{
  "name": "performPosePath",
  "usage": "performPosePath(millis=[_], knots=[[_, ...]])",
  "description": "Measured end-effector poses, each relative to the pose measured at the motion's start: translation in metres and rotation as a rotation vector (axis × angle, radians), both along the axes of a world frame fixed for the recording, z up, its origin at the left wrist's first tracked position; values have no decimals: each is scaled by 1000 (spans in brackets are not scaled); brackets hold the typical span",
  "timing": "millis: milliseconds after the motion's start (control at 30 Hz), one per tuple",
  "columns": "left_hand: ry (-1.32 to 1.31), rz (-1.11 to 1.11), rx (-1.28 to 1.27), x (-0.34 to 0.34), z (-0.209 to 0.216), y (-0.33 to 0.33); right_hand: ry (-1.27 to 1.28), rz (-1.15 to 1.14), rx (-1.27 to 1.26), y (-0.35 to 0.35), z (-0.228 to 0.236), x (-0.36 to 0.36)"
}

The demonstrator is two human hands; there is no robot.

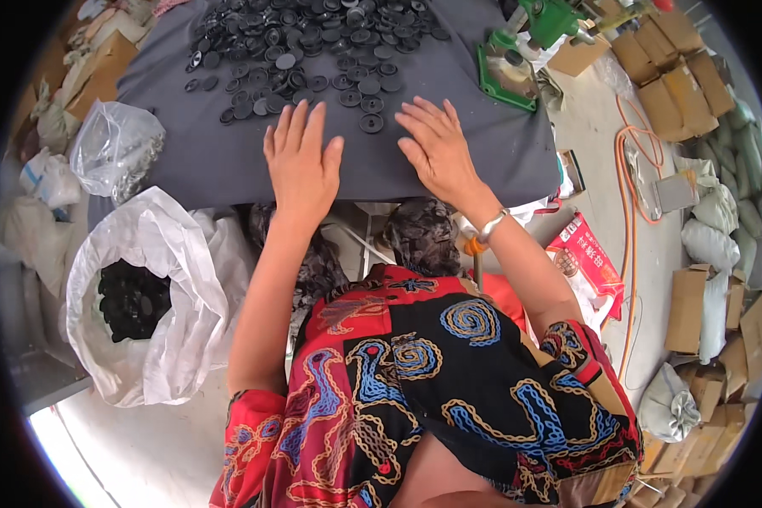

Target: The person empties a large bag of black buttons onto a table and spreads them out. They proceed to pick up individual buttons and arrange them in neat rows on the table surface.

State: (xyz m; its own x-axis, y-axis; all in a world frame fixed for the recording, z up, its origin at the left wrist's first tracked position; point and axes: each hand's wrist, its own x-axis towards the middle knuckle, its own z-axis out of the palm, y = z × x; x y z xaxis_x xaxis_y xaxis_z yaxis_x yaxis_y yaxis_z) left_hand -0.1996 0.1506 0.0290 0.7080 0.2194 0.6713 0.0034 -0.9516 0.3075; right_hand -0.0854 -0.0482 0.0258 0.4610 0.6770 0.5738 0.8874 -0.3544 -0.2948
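Many small round black plastic discs (284, 61) are heaped over the far part of a table under a dark grey cloth (216, 165). Several have a raised stud in the middle. My left hand (300, 161) lies palm down at the near edge of the heap, fingers stretched out and thumb apart, holding nothing. Its fingertips are just short of the nearest discs. To the right, my right hand (438, 148) is also spread palm down, with nothing in it. A single disc (371, 123) lies between the two hands, closer to the right one.
A green hand press (508, 72) stands at the table's right corner. Left of the table, an open white sack (199, 292) holds black parts, below a clear plastic bag (118, 144). An orange hose (622, 186), cardboard boxes (690, 93) and a red-and-white bag (588, 267) are on the right.
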Motion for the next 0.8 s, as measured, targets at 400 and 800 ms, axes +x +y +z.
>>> performPosePath(millis=[400, 800], knots=[[595, -546, -1123, -77, -87, -106, -94, -113, -24, -17, -22, -13], [601, -866, -285, -59, -88, -125, -118, -74, -51, -15, -16, -11]])
